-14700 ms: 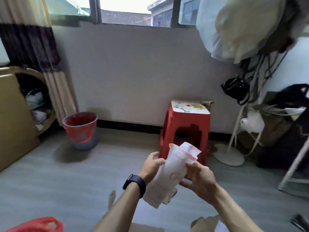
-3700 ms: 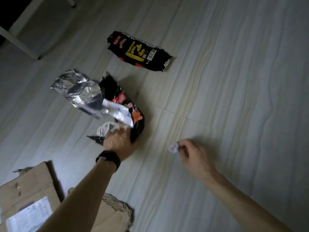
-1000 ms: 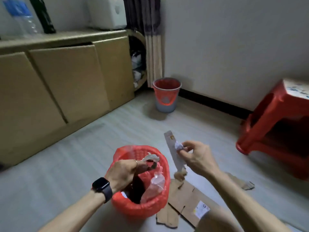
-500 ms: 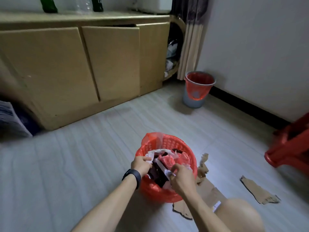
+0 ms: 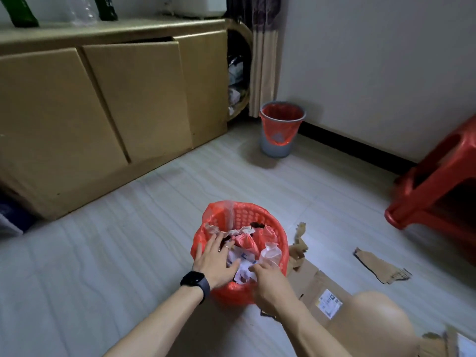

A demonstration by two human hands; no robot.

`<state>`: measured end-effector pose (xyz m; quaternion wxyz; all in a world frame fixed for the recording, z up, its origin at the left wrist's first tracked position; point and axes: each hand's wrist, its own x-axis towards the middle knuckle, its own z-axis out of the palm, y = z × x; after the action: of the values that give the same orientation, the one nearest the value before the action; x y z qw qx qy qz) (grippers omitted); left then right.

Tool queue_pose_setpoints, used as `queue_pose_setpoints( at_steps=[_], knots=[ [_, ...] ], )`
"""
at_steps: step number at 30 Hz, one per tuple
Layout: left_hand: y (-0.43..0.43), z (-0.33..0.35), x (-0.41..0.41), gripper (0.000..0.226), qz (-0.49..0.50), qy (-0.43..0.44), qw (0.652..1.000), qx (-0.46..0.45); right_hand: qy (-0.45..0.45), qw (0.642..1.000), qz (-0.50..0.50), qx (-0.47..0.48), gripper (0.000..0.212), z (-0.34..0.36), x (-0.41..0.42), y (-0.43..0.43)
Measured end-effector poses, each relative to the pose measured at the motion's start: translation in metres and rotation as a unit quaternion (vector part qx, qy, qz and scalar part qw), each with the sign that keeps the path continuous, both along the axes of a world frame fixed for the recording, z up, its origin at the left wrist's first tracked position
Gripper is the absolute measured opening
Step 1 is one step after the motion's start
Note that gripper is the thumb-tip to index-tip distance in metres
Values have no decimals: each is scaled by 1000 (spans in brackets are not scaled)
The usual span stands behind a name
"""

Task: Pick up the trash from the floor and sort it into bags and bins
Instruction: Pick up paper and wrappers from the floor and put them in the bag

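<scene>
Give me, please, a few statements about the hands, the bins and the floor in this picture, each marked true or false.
1. The left hand lies with spread fingers on the trash in the red basket. True.
2. The grey bin by the wall has no liner. False: a red bag lines it.
3. A torn piece of cardboard lies on the floor to the right of the red basket. True.
4. The red basket is empty. False: paper and plastic trash fills it.
5. The red stool stands against the cabinet. False: it stands at the right edge, away from the cabinet.
</scene>
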<state>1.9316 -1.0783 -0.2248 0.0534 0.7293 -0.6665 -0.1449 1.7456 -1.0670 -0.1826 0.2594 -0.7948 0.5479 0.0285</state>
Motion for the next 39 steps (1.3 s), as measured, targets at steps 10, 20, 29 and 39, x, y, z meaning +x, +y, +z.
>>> queue_pose_setpoints(
  at_steps=[10,20,29,39],
  knots=[
    [-3,20,-22,54,-5,-42,999,32,-15,998,54,22,36,44,-6,5],
    [-61,141,-197,50,-234,68,961,-129,-34,967,-119,-224,31,191,-242,-16],
    [-51,118,-457,51,-491,20,870,-33,-50,809,-550,-204,21,138,-531,153],
    [14,-6,-637,52,-625,-78,770,104,-88,645,-759,0,33,-76,-611,303]
  ],
)
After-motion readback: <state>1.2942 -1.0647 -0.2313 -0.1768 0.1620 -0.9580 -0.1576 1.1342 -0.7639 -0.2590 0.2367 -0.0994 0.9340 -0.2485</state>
